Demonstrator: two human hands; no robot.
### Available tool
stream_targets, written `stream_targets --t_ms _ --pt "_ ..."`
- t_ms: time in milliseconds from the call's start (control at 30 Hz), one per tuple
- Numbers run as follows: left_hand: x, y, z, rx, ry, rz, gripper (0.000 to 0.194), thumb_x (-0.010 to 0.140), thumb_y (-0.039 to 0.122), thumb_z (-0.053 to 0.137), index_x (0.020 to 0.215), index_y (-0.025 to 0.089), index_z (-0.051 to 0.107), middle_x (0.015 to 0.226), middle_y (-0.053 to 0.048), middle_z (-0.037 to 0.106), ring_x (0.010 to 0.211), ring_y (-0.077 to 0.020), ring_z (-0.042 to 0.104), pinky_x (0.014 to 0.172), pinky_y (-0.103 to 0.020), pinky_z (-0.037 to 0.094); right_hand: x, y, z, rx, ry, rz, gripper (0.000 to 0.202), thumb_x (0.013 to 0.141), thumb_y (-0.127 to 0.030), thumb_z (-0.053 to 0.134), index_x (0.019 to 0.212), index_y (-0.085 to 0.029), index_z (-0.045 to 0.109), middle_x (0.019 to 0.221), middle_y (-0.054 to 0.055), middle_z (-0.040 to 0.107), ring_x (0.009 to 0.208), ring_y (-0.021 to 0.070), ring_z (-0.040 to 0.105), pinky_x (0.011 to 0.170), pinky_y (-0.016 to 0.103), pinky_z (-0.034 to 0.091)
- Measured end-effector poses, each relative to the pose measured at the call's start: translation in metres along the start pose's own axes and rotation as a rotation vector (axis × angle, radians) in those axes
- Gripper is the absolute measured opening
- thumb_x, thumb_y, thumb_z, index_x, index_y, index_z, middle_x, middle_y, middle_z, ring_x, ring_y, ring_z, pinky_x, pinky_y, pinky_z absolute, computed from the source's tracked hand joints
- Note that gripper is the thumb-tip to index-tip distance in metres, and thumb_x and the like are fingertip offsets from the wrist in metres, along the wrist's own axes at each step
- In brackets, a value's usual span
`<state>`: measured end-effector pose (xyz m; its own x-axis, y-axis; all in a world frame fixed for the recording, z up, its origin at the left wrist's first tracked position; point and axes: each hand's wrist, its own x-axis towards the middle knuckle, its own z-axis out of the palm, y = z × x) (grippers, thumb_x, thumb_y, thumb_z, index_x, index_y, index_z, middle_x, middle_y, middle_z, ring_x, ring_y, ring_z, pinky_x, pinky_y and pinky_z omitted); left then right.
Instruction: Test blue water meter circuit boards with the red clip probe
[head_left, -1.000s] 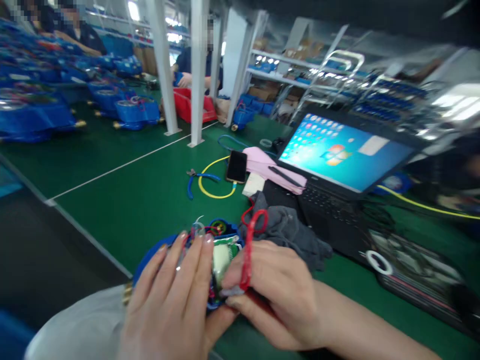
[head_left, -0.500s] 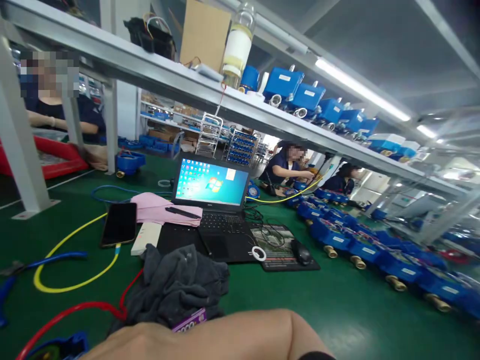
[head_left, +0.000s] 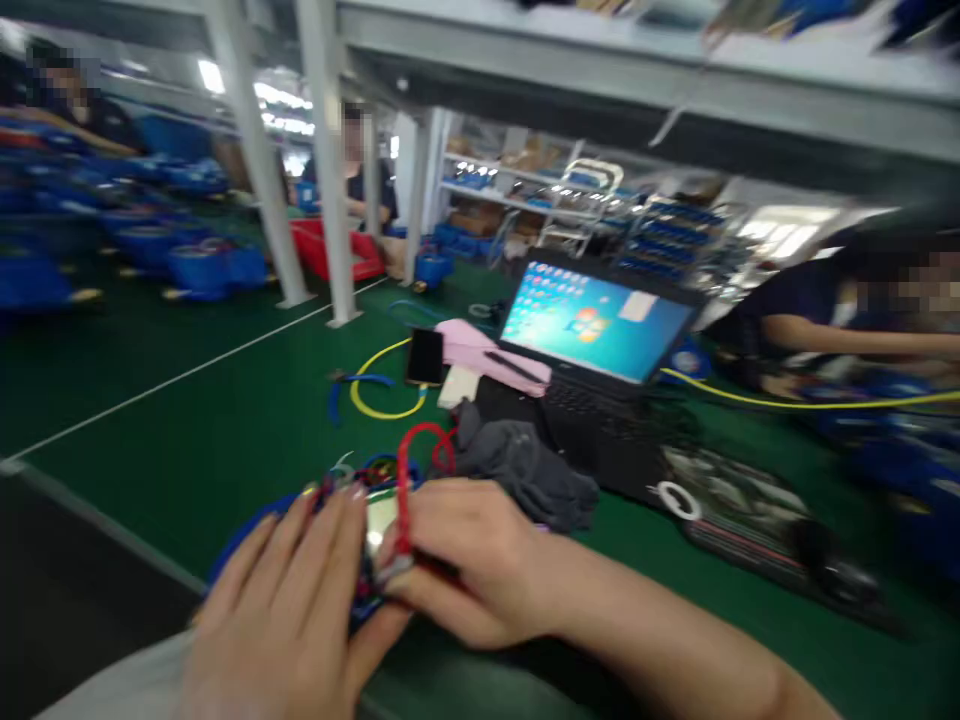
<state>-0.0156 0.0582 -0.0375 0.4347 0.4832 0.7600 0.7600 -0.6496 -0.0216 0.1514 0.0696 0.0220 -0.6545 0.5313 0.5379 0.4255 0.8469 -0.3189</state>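
At the near table edge lies a blue housing (head_left: 251, 530) with wires and a pale lit panel, probably a display (head_left: 381, 518), inside it. My left hand (head_left: 289, 590) grips it, with long fingers laid across its left side and the thumb on the near side. My right hand (head_left: 472, 555) is closed in a pinch on the end of a red cable (head_left: 403, 480), just above the housing's right part. The cable loops up and back toward a grey cloth (head_left: 517, 465). My fingers hide much of the housing, and motion blurs the cable's tip.
A laptop (head_left: 600, 325) stands open behind the cloth, with a phone (head_left: 425, 357), pink cloth (head_left: 480, 355) and blue-handled pliers (head_left: 360, 380) to its left. A mouse (head_left: 847, 580) and white ring (head_left: 679, 500) lie right. Co-workers sit beyond; posts (head_left: 326, 170) rise at left.
The view has swung left and down, so both hands and the blue housing now show. Earlier only one forearm crossed the bottom. The red cable's end is now in my right hand.
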Motion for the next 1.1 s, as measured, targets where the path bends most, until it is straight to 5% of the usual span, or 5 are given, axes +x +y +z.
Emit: stream_targets --t_ms 67,133,600,1100 --pt "-0.002 0.003 -0.025 0.085 -0.098 -0.067 0.049 0.091 0.042 0.041 0.119 0.004 0.054 0.121 -0.014 0.06 0.111 -0.0318 0.055 0.095 -0.047 0.04 -0.002 0.0 -0.001 0.115 0.03 0.031 0.013 0.088 -0.02 0.046 0.082 -0.014 0.056 0.071 0.005 0.062 0.069 0.0146 0.058 0.066 0.027 0.05" --pt "0.001 0.01 -0.032 0.074 -0.156 -0.161 0.052 0.092 0.046 0.038 0.12 0.005 0.054 0.124 -0.011 0.059 0.116 -0.0297 0.052 0.099 -0.045 0.037 -0.004 0.0 -0.003 0.17 0.022 0.054 0.008 0.088 -0.019 0.049 0.086 -0.016 0.056 0.073 0.005 0.063 0.07 0.0148 0.059 0.066 0.027 0.05" --pt "0.003 0.015 -0.029 0.009 -0.153 -0.209 0.047 0.092 0.042 0.042 0.121 0.007 0.054 0.128 -0.008 0.056 0.119 -0.0289 0.049 0.101 -0.045 0.034 -0.002 -0.007 -0.006 0.179 0.001 0.058 0.008 0.086 -0.015 0.049 0.087 -0.013 0.056 0.073 0.006 0.063 0.068 0.0158 0.059 0.062 0.029 0.049" --pt "0.004 0.018 -0.033 0.015 -0.19 -0.232 0.061 0.088 0.055 0.039 0.125 0.008 0.05 0.128 -0.009 0.056 0.121 -0.0273 0.048 0.104 -0.043 0.032 -0.005 -0.004 -0.009 0.297 0.028 0.202 0.006 0.086 -0.018 0.05 0.084 -0.016 0.055 0.07 0.0 0.061 0.059 0.0089 0.056 0.056 0.02 0.045"
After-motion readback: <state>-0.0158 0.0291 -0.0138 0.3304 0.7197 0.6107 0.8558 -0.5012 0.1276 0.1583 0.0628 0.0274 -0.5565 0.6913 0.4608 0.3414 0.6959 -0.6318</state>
